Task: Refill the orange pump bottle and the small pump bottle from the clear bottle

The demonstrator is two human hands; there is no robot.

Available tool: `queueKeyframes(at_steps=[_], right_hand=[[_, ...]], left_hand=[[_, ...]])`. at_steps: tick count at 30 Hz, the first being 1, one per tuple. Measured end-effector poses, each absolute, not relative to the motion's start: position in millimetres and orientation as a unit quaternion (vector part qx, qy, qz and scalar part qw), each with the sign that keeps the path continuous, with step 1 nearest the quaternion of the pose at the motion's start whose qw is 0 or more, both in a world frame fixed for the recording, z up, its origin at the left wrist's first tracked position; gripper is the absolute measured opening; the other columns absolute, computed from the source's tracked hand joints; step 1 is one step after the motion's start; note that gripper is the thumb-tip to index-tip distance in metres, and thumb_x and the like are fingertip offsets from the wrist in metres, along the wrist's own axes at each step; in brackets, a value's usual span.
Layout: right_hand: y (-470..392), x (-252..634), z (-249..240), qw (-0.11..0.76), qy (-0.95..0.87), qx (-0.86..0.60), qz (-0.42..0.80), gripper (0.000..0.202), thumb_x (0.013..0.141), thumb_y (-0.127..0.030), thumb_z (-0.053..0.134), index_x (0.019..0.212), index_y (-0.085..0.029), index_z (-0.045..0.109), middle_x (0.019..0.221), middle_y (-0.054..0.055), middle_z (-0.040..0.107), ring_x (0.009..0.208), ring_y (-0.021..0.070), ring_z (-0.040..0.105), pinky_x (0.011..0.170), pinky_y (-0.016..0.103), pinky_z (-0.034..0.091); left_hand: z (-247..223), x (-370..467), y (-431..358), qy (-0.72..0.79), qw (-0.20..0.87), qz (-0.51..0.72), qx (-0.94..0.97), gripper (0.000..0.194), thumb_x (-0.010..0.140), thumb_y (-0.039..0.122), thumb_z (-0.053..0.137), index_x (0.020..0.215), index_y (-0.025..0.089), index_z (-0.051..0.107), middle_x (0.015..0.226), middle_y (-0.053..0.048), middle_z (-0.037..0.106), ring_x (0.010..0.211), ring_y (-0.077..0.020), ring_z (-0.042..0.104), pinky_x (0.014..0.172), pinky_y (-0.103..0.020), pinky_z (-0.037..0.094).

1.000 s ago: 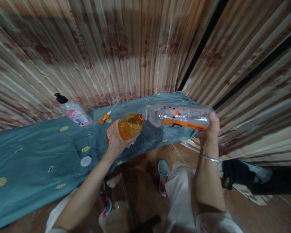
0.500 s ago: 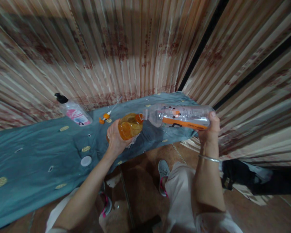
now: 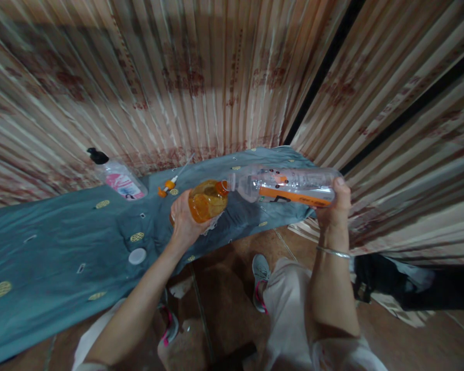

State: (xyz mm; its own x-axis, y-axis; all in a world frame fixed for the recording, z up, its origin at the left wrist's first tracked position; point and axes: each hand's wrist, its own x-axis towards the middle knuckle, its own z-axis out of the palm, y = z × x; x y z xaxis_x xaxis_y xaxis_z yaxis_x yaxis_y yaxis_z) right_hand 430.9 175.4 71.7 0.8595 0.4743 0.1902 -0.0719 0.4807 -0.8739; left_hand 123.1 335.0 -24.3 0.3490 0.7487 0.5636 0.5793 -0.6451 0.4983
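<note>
Bottle (image 3: 209,201) of amber colour sits in the grasp of the left hand (image 3: 184,217), its neck beyond the fingers. The right hand (image 3: 337,202) grips the clear bottle (image 3: 290,186) at its base (those fingers are partly hidden), and the mouths meet over the cloth (image 3: 62,232).

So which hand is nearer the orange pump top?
Left. The left hand grips the amber bottle just right of the orange pump top; the right hand is much farther right, holding the clear bottle.
</note>
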Motion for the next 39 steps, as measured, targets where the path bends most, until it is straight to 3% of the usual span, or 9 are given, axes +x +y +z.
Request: queueKeyframes(at_steps=[7,20,29,39], right_hand=[[173.8,452.0,59.0,0.821,-0.218,-0.489,0.196,0.045,0.056,-0.059,0.078,0.077,-0.021,0.068,0.054,-0.002,0.055,0.056,0.0216,0.063,0.033,0.026,0.039],[175.0,456.7,57.2,0.831,-0.199,-0.484,0.186,0.042,0.051,-0.057,0.079,0.07,-0.021,0.067,0.049,-0.004,0.054,0.05,0.021,0.062,0.032,0.028,0.041],[174.8,443.3,64.2,0.83,-0.206,-0.489,0.172,0.042,0.056,-0.059,0.076,0.074,-0.021,0.069,0.05,-0.003,0.054,0.052,0.0212,0.061,0.032,0.028,0.039],[173.7,457.9,55.7,0.828,-0.209,-0.483,0.193,0.043,0.053,-0.057,0.079,0.075,-0.022,0.069,0.053,-0.004,0.057,0.052,0.0205,0.063,0.033,0.027,0.041]], left_hand=[[-25.0,122.9,334.8,0.404,0.106,0.403,0.814,0.095,0.063,0.047,0.091,0.142,0.017,0.048,0.135,-0.021,0.065,0.13,-0.0425,0.062,0.113,-0.057,0.046],[-24.0,124.5,333.9,0.406,0.105,0.409,0.811,0.095,0.063,0.047,0.09,0.142,0.017,0.047,0.135,-0.021,0.064,0.131,-0.043,0.062,0.113,-0.057,0.046],[-25.8,123.7,334.6,0.403,0.106,0.412,0.81,0.095,0.064,0.049,0.09,0.142,0.017,0.047,0.135,-0.021,0.064,0.13,-0.0424,0.062,0.113,-0.056,0.046],[-22.8,124.6,334.1,0.406,0.102,0.404,0.813,0.093,0.063,0.049,0.09,0.141,0.017,0.048,0.133,-0.02,0.066,0.129,-0.0423,0.063,0.111,-0.055,0.048]])
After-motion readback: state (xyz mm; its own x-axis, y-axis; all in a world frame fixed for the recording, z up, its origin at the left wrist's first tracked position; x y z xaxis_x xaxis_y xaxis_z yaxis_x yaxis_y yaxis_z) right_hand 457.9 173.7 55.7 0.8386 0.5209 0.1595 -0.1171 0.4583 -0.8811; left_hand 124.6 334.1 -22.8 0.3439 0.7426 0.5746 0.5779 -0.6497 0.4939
